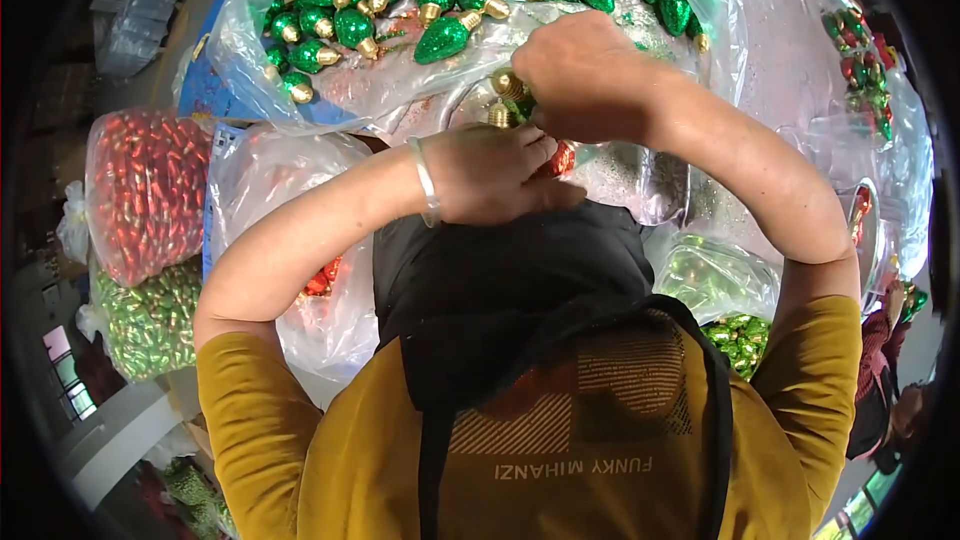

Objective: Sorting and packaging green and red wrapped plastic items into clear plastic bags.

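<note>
Close together in front of my body, both hands work over the table. My left hand (490,175), with a pale bangle at the wrist, curls its fingers round a small cluster of glittery bulb ornaments. A red bulb ornament (563,158) shows between the hands. Gold caps (508,84) of other bulbs, with a bit of green, stick out above the left fingers. My right hand (585,75) is closed just above, bent down toward the cluster; what its fingers grip is hidden. Beyond the hands, many loose green glitter bulbs (445,37) with gold caps lie on clear plastic.
A large clear plastic bag (240,55) surrounds the green bulbs. At left stand stuffed bags of red bulbs (150,195) and green bulbs (150,325). An open plastic bag (285,165) hangs by my left arm. Bulb clusters (865,70) lie at right; another bag (725,275) sits below my right forearm.
</note>
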Demonstrator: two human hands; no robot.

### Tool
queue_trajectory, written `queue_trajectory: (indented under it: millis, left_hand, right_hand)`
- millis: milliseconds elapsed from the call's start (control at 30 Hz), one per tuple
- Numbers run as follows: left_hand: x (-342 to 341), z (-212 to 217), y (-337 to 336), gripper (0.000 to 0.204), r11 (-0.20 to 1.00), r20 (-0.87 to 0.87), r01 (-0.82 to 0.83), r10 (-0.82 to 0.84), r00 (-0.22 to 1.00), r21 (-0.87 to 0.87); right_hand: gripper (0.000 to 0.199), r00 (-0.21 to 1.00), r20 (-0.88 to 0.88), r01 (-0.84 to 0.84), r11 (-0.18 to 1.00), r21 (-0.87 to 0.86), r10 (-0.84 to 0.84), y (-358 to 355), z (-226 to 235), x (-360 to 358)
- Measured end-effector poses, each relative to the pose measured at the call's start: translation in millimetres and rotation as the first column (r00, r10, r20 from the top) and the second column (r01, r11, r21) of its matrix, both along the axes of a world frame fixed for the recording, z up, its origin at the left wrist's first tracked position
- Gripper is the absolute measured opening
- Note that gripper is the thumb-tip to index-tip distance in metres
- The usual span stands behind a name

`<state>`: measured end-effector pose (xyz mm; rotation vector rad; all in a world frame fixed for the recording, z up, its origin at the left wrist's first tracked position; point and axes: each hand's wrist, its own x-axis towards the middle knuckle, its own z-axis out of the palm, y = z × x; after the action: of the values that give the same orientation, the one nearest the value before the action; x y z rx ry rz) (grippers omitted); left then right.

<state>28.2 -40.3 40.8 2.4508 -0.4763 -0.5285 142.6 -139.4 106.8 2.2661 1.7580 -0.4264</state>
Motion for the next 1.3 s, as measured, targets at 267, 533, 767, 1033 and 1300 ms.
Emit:
queue_trajectory:
  millis: [267,533,767,1033,1300]
  left_hand:
    - [-4.9,-2.5,-5.6,0.034,0.984,0.201,0.079,-0.111,0.973,0.161]
    - [-9.7,-16.3,-3.1,0.035,0.96,0.425,0.019,-0.142,0.894,0.28]
    - [-12.6,-7.0,-1.4,0.043,0.957,0.402,0.011,-0.132,0.906,0.289]
    - [-30.5,1.5,-1.3,0.052,0.944,0.405,-0.009,-0.132,0.905,0.329]
    - [-49.5,1.0,-5.4,0.05,0.942,0.424,0.048,-0.195,0.885,0.333]
  right_hand:
    - [0.017,0.965,0.171,-0.177,0.974,-0.139,0.2,19.0,-11.4,-10.6]
    - [0.042,0.263,-0.96,0.648,0.718,0.253,0.101,-39.5,-11.5,13.8]
    - [0.043,0.664,-0.746,0.638,0.473,0.607,0.061,-43.4,-56.8,-16.8]
    - [0.042,0.68,-0.733,0.614,0.545,0.571,0.002,-40.2,-61.1,-14.0]
    - [0.046,0.815,-0.566,0.316,0.724,0.613,0.125,-30.3,-65.6,-9.3]
